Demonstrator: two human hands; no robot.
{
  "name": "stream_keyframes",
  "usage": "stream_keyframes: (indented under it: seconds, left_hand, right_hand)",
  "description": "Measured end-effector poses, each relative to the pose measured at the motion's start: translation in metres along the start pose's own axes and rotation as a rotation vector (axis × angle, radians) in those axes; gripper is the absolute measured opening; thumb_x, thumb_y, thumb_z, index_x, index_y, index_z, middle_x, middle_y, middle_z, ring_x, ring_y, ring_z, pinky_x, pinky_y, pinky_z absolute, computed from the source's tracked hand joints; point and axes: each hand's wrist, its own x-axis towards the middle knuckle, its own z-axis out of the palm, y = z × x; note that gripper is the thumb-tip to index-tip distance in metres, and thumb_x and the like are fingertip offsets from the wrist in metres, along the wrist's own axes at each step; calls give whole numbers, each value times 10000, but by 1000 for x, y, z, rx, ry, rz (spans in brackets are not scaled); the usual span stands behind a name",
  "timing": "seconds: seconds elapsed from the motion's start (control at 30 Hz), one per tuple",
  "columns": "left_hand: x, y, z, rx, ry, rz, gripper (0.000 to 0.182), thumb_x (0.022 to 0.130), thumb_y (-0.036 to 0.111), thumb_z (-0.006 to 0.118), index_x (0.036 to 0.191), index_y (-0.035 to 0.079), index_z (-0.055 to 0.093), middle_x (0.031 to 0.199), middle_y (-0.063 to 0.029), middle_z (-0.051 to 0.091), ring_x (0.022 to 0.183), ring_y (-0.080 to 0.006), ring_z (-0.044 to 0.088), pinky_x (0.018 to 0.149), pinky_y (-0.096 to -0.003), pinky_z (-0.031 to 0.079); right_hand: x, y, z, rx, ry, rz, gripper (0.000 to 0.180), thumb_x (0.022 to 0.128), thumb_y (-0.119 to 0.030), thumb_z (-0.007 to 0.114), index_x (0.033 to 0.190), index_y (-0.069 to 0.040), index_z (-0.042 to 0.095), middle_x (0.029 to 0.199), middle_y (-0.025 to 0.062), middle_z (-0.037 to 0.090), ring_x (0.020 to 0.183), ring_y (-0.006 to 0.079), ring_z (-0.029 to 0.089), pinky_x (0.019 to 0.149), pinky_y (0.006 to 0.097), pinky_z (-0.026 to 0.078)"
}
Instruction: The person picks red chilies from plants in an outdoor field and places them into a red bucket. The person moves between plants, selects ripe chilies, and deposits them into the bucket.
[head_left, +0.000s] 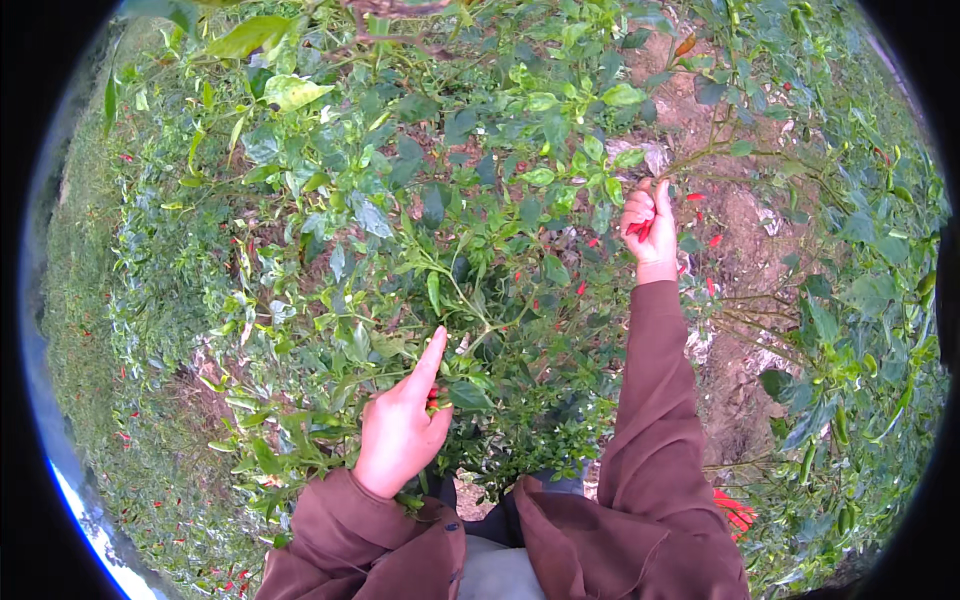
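Note:
My right hand is stretched out at the upper right, its fingers curled around several red chili peppers. Its thumb and fingertips touch a thin stem of a chili plant. Nearer my body, my left hand has its index finger stretched out, pointing into the leaves, with the other fingers curled in. Red chili peppers show between its curled fingers and the thumb. Just beyond that fingertip hangs a green chili pepper on the plant. Leaves hide part of the stems about the left hand.
Dense chili plants with green and red peppers stand on both sides. Bare soil runs along the right, with red peppers over it and pale plastic scraps. A red object lies by my right sleeve. A twig crosses the top edge.

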Motion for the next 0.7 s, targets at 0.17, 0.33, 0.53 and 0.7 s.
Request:
stream_keyframes:
  seconds: [0.17, 0.33, 0.53, 0.7]
  left_hand:
    - [3, 1, 0, -23, 29, 3, 785, 681, -27, 609, 1401, 161, 360, 730, -141, 619, 618, -296, 621, 587, -361, 503]
    - [1, 4, 1, 33, 39, -16, 782, 675, -36, 608, 1396, 153, 369, 730, -139, 624, 620, -286, 624, 591, -354, 504]
    - [0, 10, 4, 105, 62, -62, 817, 640, -48, 615, 1396, 148, 374, 675, -121, 594, 580, -278, 599, 557, -355, 483]
    - [0, 10, 8, 120, 71, -65, 832, 624, -60, 591, 1398, 150, 369, 691, -123, 605, 587, -276, 606, 560, -352, 489]
  right_hand:
    - [-14, -19, -29, -171, 327, -77, 187, 924, -254, 549, 938, -68, 565, 710, 2, 531, 604, 109, 511, 566, 258, 479]
    - [-1, -46, -72, 91, 637, -365, 294, 956, -350, 464, 922, -76, 565, 608, -32, 476, 512, 78, 460, 505, 225, 423]
    - [32, -83, -92, 82, 787, -466, 564, 861, -612, 468, 945, -60, 549, 481, -65, 367, 392, 61, 361, 402, 199, 328]
    - [49, -109, -96, 28, 777, -437, 431, 878, -502, 532, 786, -85, 469, 517, -45, 379, 393, 70, 375, 392, 202, 325]
